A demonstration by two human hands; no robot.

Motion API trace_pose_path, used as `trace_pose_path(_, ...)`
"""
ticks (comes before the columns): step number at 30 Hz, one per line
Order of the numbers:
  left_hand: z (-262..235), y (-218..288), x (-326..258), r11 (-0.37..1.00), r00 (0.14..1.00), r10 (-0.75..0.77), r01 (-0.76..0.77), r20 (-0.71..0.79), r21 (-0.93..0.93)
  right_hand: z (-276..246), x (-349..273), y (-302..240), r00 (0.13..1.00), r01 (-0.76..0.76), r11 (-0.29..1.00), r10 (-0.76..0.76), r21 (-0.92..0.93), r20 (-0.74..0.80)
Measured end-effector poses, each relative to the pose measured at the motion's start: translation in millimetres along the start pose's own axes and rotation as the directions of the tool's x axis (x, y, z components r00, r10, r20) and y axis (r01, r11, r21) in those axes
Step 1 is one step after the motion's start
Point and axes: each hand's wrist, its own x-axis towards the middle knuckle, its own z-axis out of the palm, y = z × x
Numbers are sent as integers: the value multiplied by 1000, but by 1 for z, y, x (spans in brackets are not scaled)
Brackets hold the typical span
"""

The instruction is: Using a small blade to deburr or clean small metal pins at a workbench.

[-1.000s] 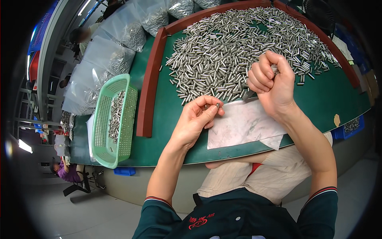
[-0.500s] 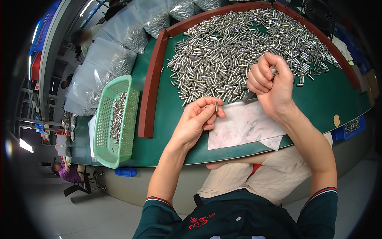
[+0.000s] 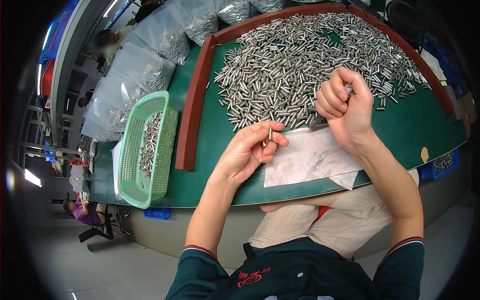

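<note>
Left hand (image 3: 247, 152) pinches one small metal pin (image 3: 270, 133) upright between thumb and fingertips, just off the 6 o'clock edge of the pin pile (image 3: 305, 65); remaining fingers loosely curled, hand not resting on the green mat (image 3: 210, 145). Right hand (image 3: 345, 107) is a closed fist at the pile's 5 o'clock edge, thumb over the curled fingers; a bit of metal shows at the top, looks like a bundle of pins held inside, count not readable. To do this step well, my read: keep the pinch light and near one end so the whole barrel shows, roll it between the fingertips to check all round, and hold it over the white sheet (image 3: 310, 157) so a dropped pin doesn't roll back into the heap. Keep the fist tight enough that nothing slides out. Green basket (image 3: 150, 145) with pins sits well apart at 9 o'clock beyond the red-brown rail (image 3: 192, 110); clear bags of pins (image 3: 145, 75) at 10–11 o'clock.
</note>
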Motion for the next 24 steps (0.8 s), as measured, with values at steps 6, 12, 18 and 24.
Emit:
trace_pose_path(6,-14,1,-4,954,953,297,-294,-59,51,1,0,1,1000,0,1000,0,0,10)
trace_pose_path(12,2,-1,-6,504,738,633,-162,-235,848,1,0,0,1000,4,1000,-4,-11,3)
trace_pose_path(18,8,-12,6,-26,664,747,5,17,1000,-1,0,1,1000,-5,1000,5,-22,-2)
trace_pose_path(24,3,-15,9,-170,697,706,-3,124,985,1,1,0,1000,-6,1000,6,-18,-1)
